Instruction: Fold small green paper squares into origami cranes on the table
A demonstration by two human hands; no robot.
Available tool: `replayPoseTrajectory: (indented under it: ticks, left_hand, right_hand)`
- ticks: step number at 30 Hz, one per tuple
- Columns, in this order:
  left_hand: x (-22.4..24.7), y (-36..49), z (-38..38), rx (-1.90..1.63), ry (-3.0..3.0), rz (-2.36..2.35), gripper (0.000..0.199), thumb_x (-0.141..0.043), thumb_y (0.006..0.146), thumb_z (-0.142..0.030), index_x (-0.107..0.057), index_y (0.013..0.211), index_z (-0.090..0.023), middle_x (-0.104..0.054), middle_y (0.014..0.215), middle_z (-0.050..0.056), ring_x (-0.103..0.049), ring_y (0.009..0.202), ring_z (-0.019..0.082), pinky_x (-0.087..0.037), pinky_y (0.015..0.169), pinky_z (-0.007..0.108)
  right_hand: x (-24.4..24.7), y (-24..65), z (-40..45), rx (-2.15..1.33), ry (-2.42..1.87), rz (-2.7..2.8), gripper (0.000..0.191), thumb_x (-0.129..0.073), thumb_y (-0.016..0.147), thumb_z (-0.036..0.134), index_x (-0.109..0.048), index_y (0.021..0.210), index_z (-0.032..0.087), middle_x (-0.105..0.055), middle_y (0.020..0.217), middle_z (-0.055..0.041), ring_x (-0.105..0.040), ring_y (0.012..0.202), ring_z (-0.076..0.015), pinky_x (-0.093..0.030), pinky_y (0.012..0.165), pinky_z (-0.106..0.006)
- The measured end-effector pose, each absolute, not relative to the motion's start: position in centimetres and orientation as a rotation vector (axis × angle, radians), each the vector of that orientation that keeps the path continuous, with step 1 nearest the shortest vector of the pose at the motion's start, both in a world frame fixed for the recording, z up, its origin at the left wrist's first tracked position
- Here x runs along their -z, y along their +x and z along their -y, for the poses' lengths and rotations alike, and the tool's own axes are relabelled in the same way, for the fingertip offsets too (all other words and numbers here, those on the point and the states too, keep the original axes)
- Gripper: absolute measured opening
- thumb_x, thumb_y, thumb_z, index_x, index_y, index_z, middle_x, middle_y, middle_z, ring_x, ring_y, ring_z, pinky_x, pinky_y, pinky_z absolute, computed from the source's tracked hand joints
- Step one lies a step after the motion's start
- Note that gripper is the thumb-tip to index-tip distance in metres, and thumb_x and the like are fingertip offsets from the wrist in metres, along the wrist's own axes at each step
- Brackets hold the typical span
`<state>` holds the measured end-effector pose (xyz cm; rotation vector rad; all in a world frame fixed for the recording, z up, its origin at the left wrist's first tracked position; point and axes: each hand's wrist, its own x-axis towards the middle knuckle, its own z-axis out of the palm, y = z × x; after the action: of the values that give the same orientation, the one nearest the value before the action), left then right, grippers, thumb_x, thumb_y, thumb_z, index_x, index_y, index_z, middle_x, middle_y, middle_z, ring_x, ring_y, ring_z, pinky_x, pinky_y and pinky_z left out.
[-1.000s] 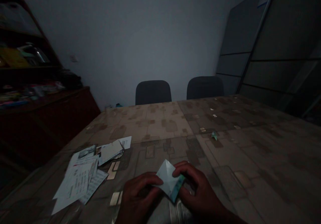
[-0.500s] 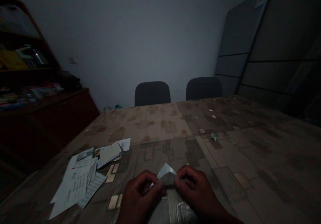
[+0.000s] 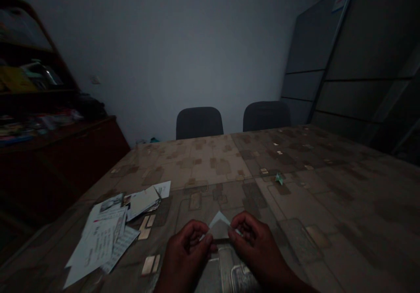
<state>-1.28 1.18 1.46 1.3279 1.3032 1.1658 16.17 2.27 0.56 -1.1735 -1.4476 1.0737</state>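
Observation:
A small folded piece of pale paper [image 3: 219,227] is held between my two hands, just above the table near its front edge. Its pointed tip faces away from me, and two layers show along the slanted edges. My left hand [image 3: 188,251] pinches the paper's left corner between thumb and fingers. On the other side, my right hand [image 3: 254,247] grips the right corner the same way. The fingers hide both outer corners. A small green folded paper piece [image 3: 279,178] lies on the table further off to the right.
Loose printed sheets [image 3: 98,240] lie at the left of the table, beside a small stack of cards or papers [image 3: 144,201]. A patterned cloth [image 3: 203,166] covers the table. Two dark chairs [image 3: 199,123] stand behind it, and a dark cabinet [image 3: 65,161] is at the left.
The folded paper has tilted so that its near face shows more, and it has shifted slightly. Both hands keep their pinch on it. The things on the table have not moved.

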Motion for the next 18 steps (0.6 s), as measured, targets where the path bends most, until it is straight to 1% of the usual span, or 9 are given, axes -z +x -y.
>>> replayPoseTrajectory:
  ticks: [2, 3, 4, 5, 7, 10, 14, 16, 18]
  left_hand:
    - [-2.1, -1.7, -1.3, -1.185, 1.681, -1.366, 0.006, -0.070, 0.074, -0.025, -0.071, 0.079, -0.021, -0.071, 0.087, 0.007, -0.066, 0.084, 0.025, -0.051, 0.073, 0.033]
    - [-2.3, -1.9, -1.3, -1.207, 1.845, -1.383, 0.011, -0.073, 0.071, -0.024, -0.073, 0.082, -0.023, -0.069, 0.095, 0.008, -0.064, 0.091, 0.027, -0.049, 0.079, 0.036]
    - [-2.6, -2.1, -1.3, -1.204, 1.962, -1.377, 0.014, -0.074, 0.070, -0.023, -0.073, 0.084, -0.024, -0.068, 0.097, 0.008, -0.063, 0.092, 0.027, -0.049, 0.080, 0.037]
    - [-2.7, -2.2, -1.3, -1.195, 2.024, -1.360, 0.012, -0.074, 0.070, -0.022, -0.073, 0.083, -0.023, -0.067, 0.094, 0.007, -0.062, 0.090, 0.026, -0.049, 0.078, 0.035]
    - [-2.7, -2.3, -1.1, -1.134, 1.986, -1.335, 0.004, -0.069, 0.077, -0.025, -0.069, 0.075, -0.021, -0.065, 0.078, 0.004, -0.062, 0.075, 0.022, -0.048, 0.067, 0.030]
    - [-2.2, -2.0, -0.8, -1.113, 1.653, -1.317, 0.016, -0.063, 0.081, -0.030, -0.063, 0.070, -0.020, -0.062, 0.065, 0.000, -0.058, 0.062, 0.017, -0.044, 0.057, 0.024]
    - [-1.6, -1.7, -0.8, -1.156, 1.235, -1.160, 0.018, -0.065, 0.081, -0.036, -0.060, 0.075, -0.020, -0.067, 0.068, 0.000, -0.061, 0.065, 0.018, -0.046, 0.059, 0.024]
    - [-1.6, -1.9, -0.9, -1.164, 1.303, -1.183, 0.015, -0.065, 0.081, -0.033, -0.061, 0.075, -0.020, -0.067, 0.069, 0.001, -0.062, 0.065, 0.018, -0.046, 0.059, 0.025]
    - [-1.9, -2.4, -0.9, -1.195, 1.595, -1.221, 0.009, -0.066, 0.080, -0.026, -0.065, 0.073, -0.020, -0.065, 0.072, 0.001, -0.062, 0.068, 0.018, -0.046, 0.062, 0.025]
  right_hand:
    - [-0.7, 16.2, -2.2, -1.071, -1.177, 1.476, 0.007, -0.060, 0.077, 0.025, -0.059, 0.076, 0.018, -0.055, 0.067, 0.0023, -0.050, 0.061, -0.0135, -0.038, 0.055, -0.021]
    - [-0.7, 16.2, -2.2, -1.071, -1.173, 1.498, 0.007, -0.059, 0.078, 0.024, -0.059, 0.076, 0.018, -0.055, 0.067, 0.0022, -0.050, 0.061, -0.0135, -0.038, 0.055, -0.022]
    - [-0.8, 16.3, -2.1, -1.068, -1.164, 1.524, 0.007, -0.059, 0.078, 0.024, -0.059, 0.076, 0.017, -0.055, 0.067, 0.0021, -0.050, 0.061, -0.0135, -0.038, 0.056, -0.022]
    - [-0.8, 16.3, -2.0, -1.067, -1.149, 1.556, 0.006, -0.058, 0.078, 0.023, -0.060, 0.077, 0.017, -0.056, 0.068, 0.0018, -0.050, 0.061, -0.0137, -0.038, 0.056, -0.022]
    - [-0.9, 16.5, -1.9, -1.079, -1.097, 1.607, 0.009, -0.056, 0.081, 0.024, -0.062, 0.079, 0.017, -0.058, 0.070, 0.0007, -0.052, 0.064, -0.0147, -0.038, 0.058, -0.023]
    - [-1.1, 16.9, -1.9, -1.077, -0.983, 1.643, 0.017, -0.048, 0.088, 0.024, -0.063, 0.087, 0.018, -0.060, 0.077, -0.0014, -0.055, 0.073, -0.0168, -0.041, 0.065, -0.026]
    - [-1.2, 17.1, -2.2, -0.957, -0.957, 1.667, 0.014, -0.055, 0.079, 0.016, -0.064, 0.090, 0.019, -0.054, 0.090, -0.0027, -0.053, 0.078, -0.0168, -0.042, 0.068, -0.027]
    - [-1.2, 17.1, -2.3, -0.940, -0.978, 1.661, 0.012, -0.059, 0.075, 0.014, -0.064, 0.085, 0.019, -0.052, 0.091, -0.0029, -0.053, 0.078, -0.0170, -0.042, 0.067, -0.027]
    - [-1.1, 17.1, -2.4, -0.929, -0.994, 1.661, 0.009, -0.060, 0.074, 0.013, -0.064, 0.079, 0.019, -0.051, 0.088, -0.0023, -0.053, 0.078, -0.0171, -0.041, 0.065, -0.026]
